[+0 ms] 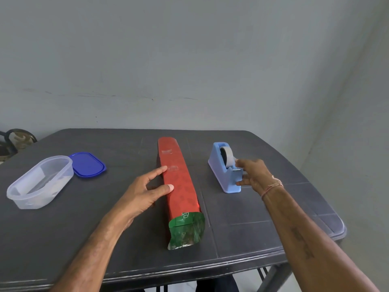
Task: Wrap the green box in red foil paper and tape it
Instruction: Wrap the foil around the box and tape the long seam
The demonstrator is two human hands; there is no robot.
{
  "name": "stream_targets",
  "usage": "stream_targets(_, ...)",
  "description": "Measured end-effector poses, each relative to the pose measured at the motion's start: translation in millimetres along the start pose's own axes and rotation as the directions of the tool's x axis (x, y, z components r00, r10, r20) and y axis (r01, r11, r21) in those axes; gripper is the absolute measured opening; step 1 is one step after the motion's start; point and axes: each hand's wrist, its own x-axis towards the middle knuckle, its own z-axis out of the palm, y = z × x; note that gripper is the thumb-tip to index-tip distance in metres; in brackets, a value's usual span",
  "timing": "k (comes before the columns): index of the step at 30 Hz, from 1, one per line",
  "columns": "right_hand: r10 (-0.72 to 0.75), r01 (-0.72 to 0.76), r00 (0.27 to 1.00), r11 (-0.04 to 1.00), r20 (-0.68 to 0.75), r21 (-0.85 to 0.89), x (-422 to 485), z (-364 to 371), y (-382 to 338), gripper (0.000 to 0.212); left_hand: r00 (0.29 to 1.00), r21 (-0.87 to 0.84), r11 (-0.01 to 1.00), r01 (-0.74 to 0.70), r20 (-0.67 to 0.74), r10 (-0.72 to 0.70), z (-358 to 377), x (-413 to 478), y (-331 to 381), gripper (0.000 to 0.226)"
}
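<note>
I can read only one scrap of print: the white letters "EO" on the green box [187, 228], on its top face just where it sticks out of the red foil paper [179, 182]. Fainter white lettering lower on that green end is too blurred to read. Dark marks on the right forearm [303, 243] are illegible too.

One head-worn camera looks forward and down across the near table [52, 239] toward the wall [189, 60]
</note>
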Motion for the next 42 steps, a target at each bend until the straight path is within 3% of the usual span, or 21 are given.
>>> stream_targets(3, -0.014, 0.016, 1.000, 0.998, -0.027, 0.055, -1.8, 2.3, 9.6, 0.014, 1.000, 0.002, 1.000, 0.002, -0.008, -0.002, 0.5, -1.1, 0.3, 0.061)
stream_targets(18, -0.087, 0.121, 0.987, 0.957, -0.139, 0.265, -16.8, 6.4, 57.2, 0.022, 1.000, -0.015, 1.000, 0.005, -0.002, -0.005, 1.0, -2.3, -0.4, 0.061)
stream_targets(27, -0.145, 0.180, 0.983, 0.879, -0.114, 0.441, -19.4, 10.2, 76.3, 0.022, 1.000, -0.014, 1.000, -0.002, 0.002, 0.002, 2.0, -2.9, 0.2, 0.062)
stream_targets(33, -0.141, 0.177, 0.984, 0.876, -0.113, 0.448, -15.9, 12.1, 83.9, 0.034, 1.000, -0.045, 0.999, 0.011, 0.014, -0.010, 0.2, -1.6, -2.5, 0.061)
stream_targets(42, -0.094, 0.154, 0.983, 0.888, -0.158, 0.433, -10.2, 17.7, 86.6, 0.027, 1.000, -0.035, 0.999, -0.029, -0.011, 0.029, 5.0, -0.1, -3.6, 0.061)
